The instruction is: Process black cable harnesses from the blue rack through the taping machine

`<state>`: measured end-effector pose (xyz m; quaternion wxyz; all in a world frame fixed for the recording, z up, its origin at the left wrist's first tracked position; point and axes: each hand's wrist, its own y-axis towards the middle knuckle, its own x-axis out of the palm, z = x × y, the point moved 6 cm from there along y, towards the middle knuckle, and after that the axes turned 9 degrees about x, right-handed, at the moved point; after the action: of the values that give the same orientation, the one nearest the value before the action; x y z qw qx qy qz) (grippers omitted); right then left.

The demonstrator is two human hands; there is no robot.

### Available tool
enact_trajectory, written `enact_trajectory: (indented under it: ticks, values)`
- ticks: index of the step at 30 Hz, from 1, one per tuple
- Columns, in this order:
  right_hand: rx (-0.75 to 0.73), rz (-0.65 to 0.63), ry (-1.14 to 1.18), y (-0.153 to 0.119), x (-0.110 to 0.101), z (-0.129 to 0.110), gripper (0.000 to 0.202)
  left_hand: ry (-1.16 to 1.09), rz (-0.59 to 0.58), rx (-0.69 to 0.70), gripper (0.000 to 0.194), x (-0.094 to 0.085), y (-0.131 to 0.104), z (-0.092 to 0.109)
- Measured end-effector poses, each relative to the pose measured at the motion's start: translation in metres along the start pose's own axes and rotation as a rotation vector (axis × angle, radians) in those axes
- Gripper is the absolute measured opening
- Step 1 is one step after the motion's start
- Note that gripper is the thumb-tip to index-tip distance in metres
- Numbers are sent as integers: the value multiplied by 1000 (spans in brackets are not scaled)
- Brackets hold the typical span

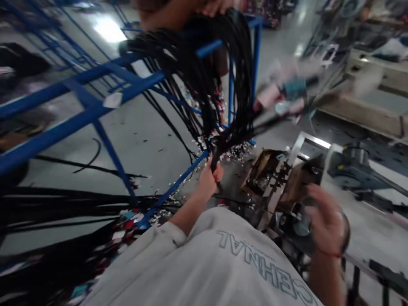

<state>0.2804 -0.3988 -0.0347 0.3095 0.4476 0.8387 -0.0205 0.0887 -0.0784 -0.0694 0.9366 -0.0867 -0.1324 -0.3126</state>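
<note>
My left hand [210,178] is wrapped round a black cable bundle [219,151] just in front of my shirt. From there the bundle runs up and right, and its far end, with pink, white and teal connectors [283,93], is smeared by motion. My right hand [327,219] is raised at the lower right, apart from the bundle; it is blurred, with its fingers spread and nothing in them. Many black cables [191,63] hang over a blue metal rack [134,89] beyond my left hand.
Another person's hand [216,7] rests at the top of the hanging cables. More black cables [57,204] lie at the left. A cardboard box [259,170], a metal frame [299,146] and a machine [357,163] on a white table [369,221] stand at the right.
</note>
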Motion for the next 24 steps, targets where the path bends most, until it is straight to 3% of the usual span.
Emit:
enact_trajectory:
  ticks: [2,4,5,7,9,11,13,14,15,17,19,20,22,24]
  values:
    - [-27,-410,108,10,161,-57,50,-236,26,90,59,-14,8,62]
    - [40,-845,85,-2,293,-96,33,-395,124,333,50,-49,5,143]
    - [56,-1047,69,-13,340,-114,36,-442,169,465,45,-70,0,181]
    - [-23,-1236,82,-22,392,-156,41,-413,229,711,29,-110,-17,237]
    - [-259,-1277,172,-15,402,-209,35,-306,249,735,16,-142,-28,247]
    - [-509,-1178,283,14,389,-258,31,-206,288,585,25,-173,-34,218]
    - [-568,-859,327,75,373,-286,33,-137,435,487,31,-209,-46,180]
    - [-519,-651,319,113,366,-289,33,-93,555,518,32,-228,-57,168]
    - [-454,-463,299,149,361,-288,33,-25,679,575,30,-244,-69,162]
    - [-348,-255,270,205,362,-282,35,209,899,738,25,-261,-97,166]
    - [-279,-233,270,227,371,-283,39,562,1063,912,29,-254,-119,184]
    - [-273,-269,282,222,375,-288,41,729,1130,999,33,-243,-126,192]
    - [-337,-412,314,186,380,-305,46,912,1236,1218,40,-215,-131,199]
    - [-539,-673,330,122,384,-320,44,795,1209,1298,40,-199,-116,189]
